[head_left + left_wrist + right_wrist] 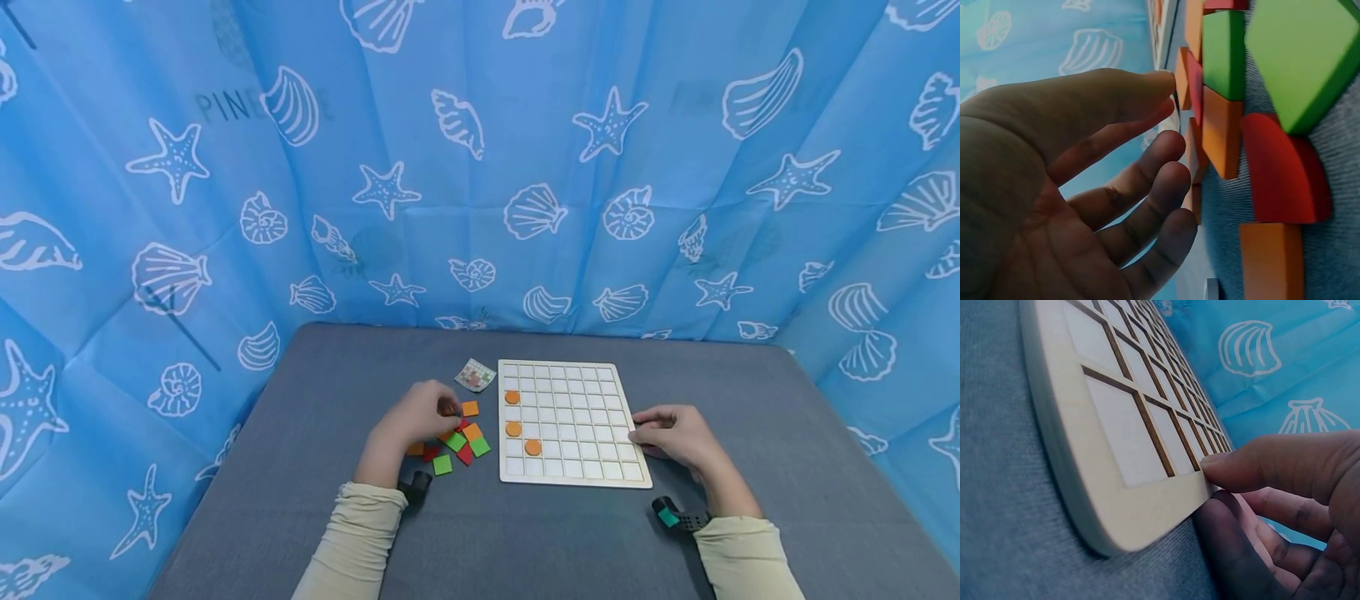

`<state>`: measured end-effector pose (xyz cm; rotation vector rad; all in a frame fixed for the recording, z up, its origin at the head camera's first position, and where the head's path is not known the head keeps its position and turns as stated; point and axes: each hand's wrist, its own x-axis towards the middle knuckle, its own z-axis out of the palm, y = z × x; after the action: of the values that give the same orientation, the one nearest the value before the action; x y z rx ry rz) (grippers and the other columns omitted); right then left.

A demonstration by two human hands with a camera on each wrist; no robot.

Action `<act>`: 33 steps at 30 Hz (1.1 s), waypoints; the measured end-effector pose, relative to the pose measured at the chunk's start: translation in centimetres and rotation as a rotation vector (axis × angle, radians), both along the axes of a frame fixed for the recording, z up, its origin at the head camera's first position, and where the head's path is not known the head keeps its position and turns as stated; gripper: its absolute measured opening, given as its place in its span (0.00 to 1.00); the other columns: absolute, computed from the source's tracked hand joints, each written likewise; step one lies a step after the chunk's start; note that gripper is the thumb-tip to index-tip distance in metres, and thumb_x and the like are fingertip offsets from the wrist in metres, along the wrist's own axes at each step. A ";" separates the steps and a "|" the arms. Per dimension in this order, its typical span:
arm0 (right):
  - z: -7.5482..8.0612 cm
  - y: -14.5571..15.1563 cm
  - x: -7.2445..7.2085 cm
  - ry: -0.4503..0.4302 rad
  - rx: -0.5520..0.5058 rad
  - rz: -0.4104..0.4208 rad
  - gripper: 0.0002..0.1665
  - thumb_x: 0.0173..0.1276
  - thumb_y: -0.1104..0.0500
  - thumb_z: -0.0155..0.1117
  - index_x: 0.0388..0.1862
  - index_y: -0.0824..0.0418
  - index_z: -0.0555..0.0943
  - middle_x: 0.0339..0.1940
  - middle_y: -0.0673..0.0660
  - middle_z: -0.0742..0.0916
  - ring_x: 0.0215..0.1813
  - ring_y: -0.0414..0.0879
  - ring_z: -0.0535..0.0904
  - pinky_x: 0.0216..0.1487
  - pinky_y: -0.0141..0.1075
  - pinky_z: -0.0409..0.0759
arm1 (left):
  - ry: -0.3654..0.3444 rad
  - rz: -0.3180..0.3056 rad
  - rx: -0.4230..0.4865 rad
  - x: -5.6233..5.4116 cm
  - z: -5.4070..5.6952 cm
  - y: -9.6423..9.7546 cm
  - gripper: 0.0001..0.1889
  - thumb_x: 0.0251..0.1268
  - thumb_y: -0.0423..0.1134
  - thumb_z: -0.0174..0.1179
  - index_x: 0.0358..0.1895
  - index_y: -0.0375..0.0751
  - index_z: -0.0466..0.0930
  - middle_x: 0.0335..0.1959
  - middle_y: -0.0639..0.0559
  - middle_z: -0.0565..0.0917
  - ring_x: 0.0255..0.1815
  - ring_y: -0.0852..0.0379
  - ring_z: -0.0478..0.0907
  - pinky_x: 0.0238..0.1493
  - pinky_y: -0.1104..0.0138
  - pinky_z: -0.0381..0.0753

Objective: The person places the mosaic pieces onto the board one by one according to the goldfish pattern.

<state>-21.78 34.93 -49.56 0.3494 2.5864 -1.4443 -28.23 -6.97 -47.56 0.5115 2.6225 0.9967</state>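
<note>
My left hand (420, 414) reaches over a loose pile of flat coloured tiles, its thumb and forefinger tips close together beside an orange tile (1183, 78). Whether they pinch a piece is hidden. The pile has a green tile (442, 464), a red tile with a curved side (1285, 169) and several orange ones. To its right lies a pale wooden grid board (576, 485) with white square cells. Three orange round pieces (532, 447) sit at its left side. My right hand (678, 435) grips the board's right edge, thumb (1229, 469) on the top face and fingers at the side.
A small card (475, 375) with a coloured grid picture lies at the board's upper left corner. Everything rests on a grey cloth-covered table (525, 542). A blue curtain (480, 167) with white shells and starfish hangs behind it.
</note>
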 end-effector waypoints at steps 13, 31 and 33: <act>0.1 -0.1 0.2 0.005 -0.011 0.006 0.27 0.67 0.66 0.75 0.61 0.78 0.81 0.37 0.57 0.91 0.37 0.41 0.88 0.40 0.37 0.90 | -0.014 -0.010 -0.036 -0.1 -0.7 0.4 0.03 0.66 0.33 0.73 0.41 0.41 0.91 0.36 0.52 0.87 0.36 0.56 0.78 0.42 0.60 0.83; 0.1 -0.1 0.2 0.002 0.002 -0.008 0.26 0.67 0.66 0.75 0.60 0.77 0.82 0.37 0.58 0.91 0.36 0.42 0.87 0.39 0.37 0.90 | -0.023 -0.021 0.048 0.1 -0.4 -0.1 0.07 0.67 0.33 0.72 0.29 0.43 0.88 0.30 0.53 0.85 0.29 0.56 0.79 0.33 0.64 0.79; 0.1 -0.1 0.1 0.002 0.002 -0.008 0.26 0.67 0.66 0.75 0.60 0.78 0.82 0.37 0.58 0.91 0.36 0.42 0.87 0.39 0.37 0.90 | -0.032 -0.017 0.052 0.2 -0.4 -0.2 0.07 0.67 0.33 0.72 0.29 0.43 0.88 0.29 0.53 0.86 0.28 0.56 0.79 0.32 0.64 0.79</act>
<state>-21.64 34.80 -49.45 0.3593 2.5911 -1.4462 -28.02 -7.14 -47.91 0.5246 2.5663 1.0612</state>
